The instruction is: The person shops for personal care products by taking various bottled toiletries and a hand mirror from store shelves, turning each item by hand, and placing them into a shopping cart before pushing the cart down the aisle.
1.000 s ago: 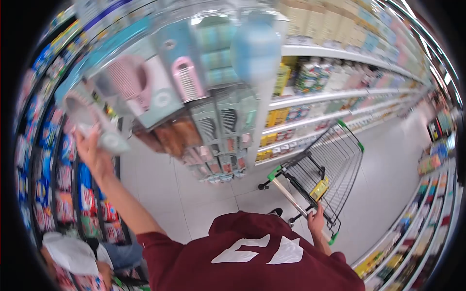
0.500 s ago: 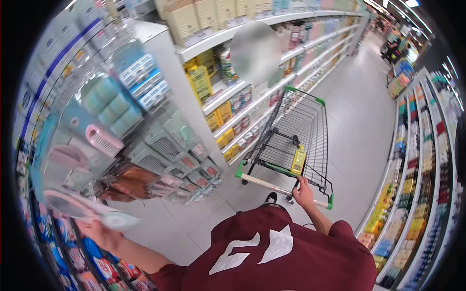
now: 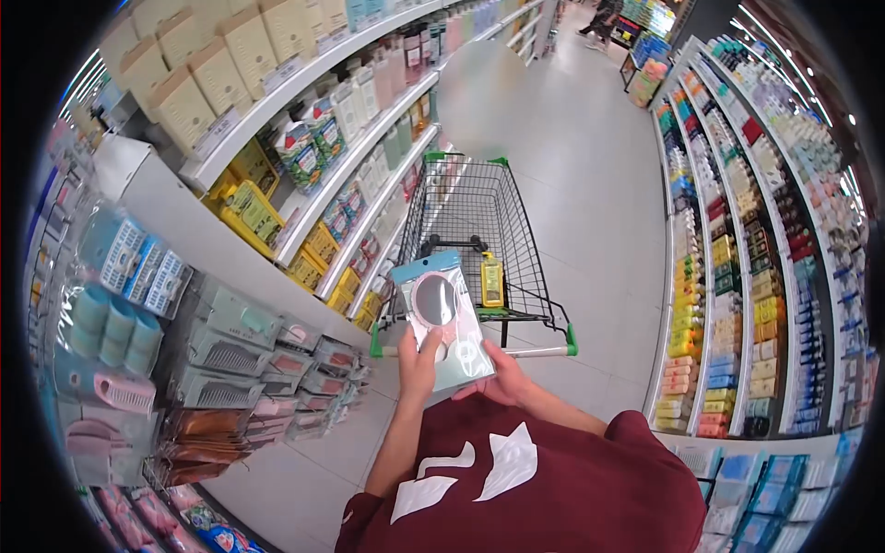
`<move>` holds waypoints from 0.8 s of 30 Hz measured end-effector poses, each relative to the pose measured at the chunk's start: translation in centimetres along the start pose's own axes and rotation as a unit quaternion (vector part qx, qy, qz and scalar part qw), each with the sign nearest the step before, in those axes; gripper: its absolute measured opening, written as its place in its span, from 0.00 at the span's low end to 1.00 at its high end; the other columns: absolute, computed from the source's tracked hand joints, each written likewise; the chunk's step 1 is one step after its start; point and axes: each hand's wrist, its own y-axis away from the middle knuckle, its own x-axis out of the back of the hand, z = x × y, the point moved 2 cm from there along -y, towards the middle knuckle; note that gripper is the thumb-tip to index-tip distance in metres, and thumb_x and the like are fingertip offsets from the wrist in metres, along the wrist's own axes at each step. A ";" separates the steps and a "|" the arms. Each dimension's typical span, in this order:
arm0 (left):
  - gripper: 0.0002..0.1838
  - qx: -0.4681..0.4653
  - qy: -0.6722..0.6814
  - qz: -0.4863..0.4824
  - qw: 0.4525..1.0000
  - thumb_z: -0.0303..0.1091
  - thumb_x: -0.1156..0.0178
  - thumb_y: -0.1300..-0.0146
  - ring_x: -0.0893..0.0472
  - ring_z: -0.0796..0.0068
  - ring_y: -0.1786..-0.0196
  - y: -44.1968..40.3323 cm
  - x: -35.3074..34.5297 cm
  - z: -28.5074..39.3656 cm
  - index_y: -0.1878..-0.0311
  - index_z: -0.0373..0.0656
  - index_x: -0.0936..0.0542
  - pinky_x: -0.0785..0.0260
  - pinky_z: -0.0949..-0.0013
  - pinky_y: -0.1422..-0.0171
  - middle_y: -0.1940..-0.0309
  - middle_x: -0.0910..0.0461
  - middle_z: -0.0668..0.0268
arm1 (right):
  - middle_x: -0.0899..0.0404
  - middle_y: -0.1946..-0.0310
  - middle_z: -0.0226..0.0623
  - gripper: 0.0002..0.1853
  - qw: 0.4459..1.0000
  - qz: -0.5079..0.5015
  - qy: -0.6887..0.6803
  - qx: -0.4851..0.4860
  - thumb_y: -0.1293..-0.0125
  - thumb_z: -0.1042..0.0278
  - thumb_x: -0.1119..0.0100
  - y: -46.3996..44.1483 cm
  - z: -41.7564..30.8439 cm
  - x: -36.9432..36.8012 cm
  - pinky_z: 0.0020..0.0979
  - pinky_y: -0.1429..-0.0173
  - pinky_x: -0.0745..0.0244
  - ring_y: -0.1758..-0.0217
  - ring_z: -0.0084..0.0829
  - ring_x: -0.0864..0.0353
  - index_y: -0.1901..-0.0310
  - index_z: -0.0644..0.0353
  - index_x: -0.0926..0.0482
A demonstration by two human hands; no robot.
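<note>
In front of my chest is a packaged hand mirror (image 3: 436, 302) with a round pink frame, in a clear and pale blue pack tilted over the cart handle. My left hand (image 3: 418, 365) grips its lower left side, thumb on the front. The pack's lower right edge is held by my right hand (image 3: 502, 376), whose fingers are partly hidden behind it. Just beyond stands a black wire shopping cart (image 3: 530, 263) with green corners. A yellow bottle (image 3: 493, 280) is upright in the cart, right of the mirror pack.
On the left, a rack (image 3: 221, 369) carries hanging combs and brushes beside a white shelf (image 3: 355, 152) of boxes and bottles. Another shelf (image 3: 728, 249) of bottles lines the right. The tiled aisle floor (image 3: 590, 184) runs ahead, with a person (image 3: 599, 23) far off.
My left hand has brought the mirror pack from the left rack to in front of my chest. My right hand has left the cart handle and now holds the pack too. The view has turned.
</note>
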 end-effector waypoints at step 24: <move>0.20 0.050 0.060 -0.144 0.987 0.25 0.45 0.28 0.21 0.75 0.44 -7.2 -8.7 -1.8 0.36 0.30 0.29 0.30 0.71 0.40 0.44 0.20 0.59 | 0.23 0.44 0.38 0.27 0.937 0.210 0.163 0.227 0.28 0.74 0.45 -0.7 -11.1 1.6 0.34 0.60 0.11 0.48 0.31 0.17 0.30 0.60 0.40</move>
